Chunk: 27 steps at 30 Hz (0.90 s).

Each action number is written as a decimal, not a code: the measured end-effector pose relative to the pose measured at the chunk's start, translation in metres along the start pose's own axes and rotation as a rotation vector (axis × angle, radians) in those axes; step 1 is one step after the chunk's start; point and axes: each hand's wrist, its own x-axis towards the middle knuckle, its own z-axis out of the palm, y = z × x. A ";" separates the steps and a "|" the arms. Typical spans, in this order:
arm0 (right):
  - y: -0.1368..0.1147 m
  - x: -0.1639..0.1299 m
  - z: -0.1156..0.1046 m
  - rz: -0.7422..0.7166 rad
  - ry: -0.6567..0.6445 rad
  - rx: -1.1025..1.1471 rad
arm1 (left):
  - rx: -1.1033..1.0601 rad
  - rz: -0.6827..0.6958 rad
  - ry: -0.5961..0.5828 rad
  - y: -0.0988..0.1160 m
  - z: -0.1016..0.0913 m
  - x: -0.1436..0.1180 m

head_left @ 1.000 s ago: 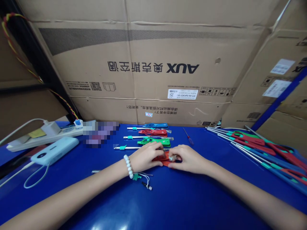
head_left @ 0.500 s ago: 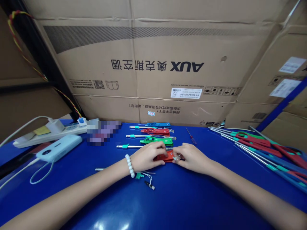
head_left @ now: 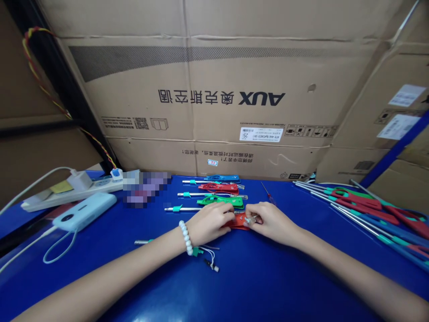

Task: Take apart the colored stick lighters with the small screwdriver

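Observation:
My left hand (head_left: 214,220), with a beaded bracelet at its wrist, is closed on the left part of a red lighter handle shell (head_left: 240,222) lying on the table. Its fingers hide much of the shell. At the shell's right end, my right hand (head_left: 270,222) pinches a small clear piece (head_left: 250,220) whose kind I cannot make out. Just beyond lie a green lighter (head_left: 225,202), a red lighter (head_left: 221,188) and a blue lighter (head_left: 223,178), with metal tubes pointing left. Nearer me, by my left wrist, is a small black-and-white part (head_left: 212,265) on white wires.
A screwdriver (head_left: 268,193) lies behind my right hand. Several long lighters (head_left: 365,210) are heaped at the right. A power strip (head_left: 43,198) and a light-blue power bank (head_left: 85,211) with cables occupy the left. A large cardboard box (head_left: 201,107) stands along the back.
The view has tilted up slightly, so everything sits a little lower. Both hands stay at the red shell with only slight finger movement.

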 end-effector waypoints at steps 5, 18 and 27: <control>-0.006 -0.004 0.003 0.002 -0.014 -0.013 | 0.038 0.024 0.025 -0.002 0.006 0.003; -0.019 -0.013 0.002 -0.144 -0.157 -0.475 | -0.129 -0.058 -0.125 -0.016 -0.052 -0.052; -0.045 -0.021 0.010 -0.311 -0.064 -0.400 | -0.258 -0.224 -0.163 -0.020 -0.045 -0.111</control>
